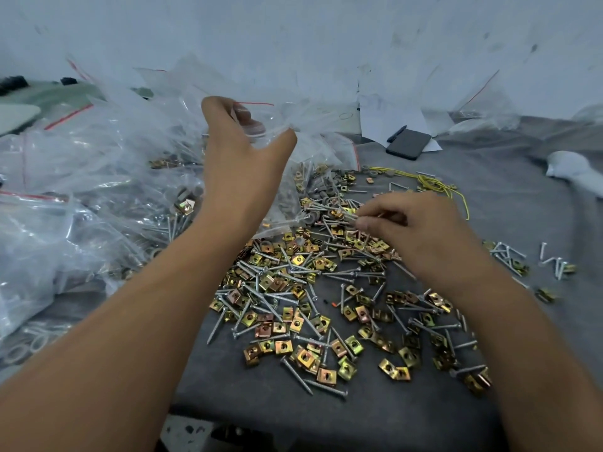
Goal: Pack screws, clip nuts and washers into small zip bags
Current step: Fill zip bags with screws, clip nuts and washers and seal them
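Evenly lit by soft, cool, diffuse light; faint shadows only. Mild glare on the plastic bags (pixel 81 177). Wide-angle bending toward the edges. Slight softness overall, blurrier at far corners.

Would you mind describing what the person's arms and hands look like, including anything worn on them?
Both forearms are bare as far as the picture shows, with no sleeves in view. The left hand and the right hand wear no gloves, and no rings, watch or bracelets are visible. Fingernails look short and unpainted.

Glossy clear plastic zip bags (pixel 98 151), shiny silver metal screws (pixel 295 373), brassy iridescent clip nuts (pixel 282 347), matt grey cloth (pixel 489 177).
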Available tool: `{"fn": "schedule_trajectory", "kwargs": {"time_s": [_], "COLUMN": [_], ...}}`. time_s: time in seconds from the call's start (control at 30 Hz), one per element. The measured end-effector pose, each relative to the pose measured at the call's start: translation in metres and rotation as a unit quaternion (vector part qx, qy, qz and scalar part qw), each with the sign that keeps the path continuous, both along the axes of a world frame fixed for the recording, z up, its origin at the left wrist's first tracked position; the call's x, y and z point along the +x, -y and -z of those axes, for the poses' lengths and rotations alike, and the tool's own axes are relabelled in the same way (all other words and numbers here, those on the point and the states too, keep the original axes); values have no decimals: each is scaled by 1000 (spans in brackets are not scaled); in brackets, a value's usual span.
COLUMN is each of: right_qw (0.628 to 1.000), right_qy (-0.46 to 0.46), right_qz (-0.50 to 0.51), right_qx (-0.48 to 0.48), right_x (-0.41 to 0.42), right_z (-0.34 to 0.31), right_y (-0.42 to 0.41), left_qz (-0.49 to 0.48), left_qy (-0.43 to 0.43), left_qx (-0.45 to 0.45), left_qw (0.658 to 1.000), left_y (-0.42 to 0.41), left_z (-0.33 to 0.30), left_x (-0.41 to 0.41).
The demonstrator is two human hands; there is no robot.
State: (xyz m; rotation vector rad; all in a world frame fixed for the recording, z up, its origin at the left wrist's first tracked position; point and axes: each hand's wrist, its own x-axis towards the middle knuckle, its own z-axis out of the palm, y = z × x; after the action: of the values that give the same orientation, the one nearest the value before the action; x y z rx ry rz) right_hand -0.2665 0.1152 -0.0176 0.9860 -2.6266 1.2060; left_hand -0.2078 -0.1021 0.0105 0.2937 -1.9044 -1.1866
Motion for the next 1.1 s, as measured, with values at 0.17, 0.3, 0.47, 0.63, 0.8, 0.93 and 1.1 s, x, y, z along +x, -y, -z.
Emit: {"fn": "schedule_trajectory", "kwargs": {"time_s": [0.17,0.3,0.47,0.63,0.8,0.93,1.1], "right_qw": [963,898,834,793,871,947,988], "right_qy": [171,277,324,365,263,147,-107], "right_qz": [-4,0,-51,-71,-52,5,110], "right_qx": [-208,-341,-443,-482,-411,-285,-17], "right_x": [-2,-1,3,6,11,19,26], "right_z": [2,-1,-15,-22,-29,-41,-53], "right_y": [-3,-7,-8,-11,-14,-13,-12], "left_qz": [29,76,155,177,180,190,204], "left_qy": [29,68,119,134,139,135,122], "left_qx": [-16,-50,-127,-158,-216,-226,-233], "left_qw": [999,993,972,962,950,946,943], "left_y": [0,-7,-20,-27,-31,-34,-37], "left_z": [3,4,7,9,13,14,12], "left_x": [-1,-2,0,0,1,1,3]}}
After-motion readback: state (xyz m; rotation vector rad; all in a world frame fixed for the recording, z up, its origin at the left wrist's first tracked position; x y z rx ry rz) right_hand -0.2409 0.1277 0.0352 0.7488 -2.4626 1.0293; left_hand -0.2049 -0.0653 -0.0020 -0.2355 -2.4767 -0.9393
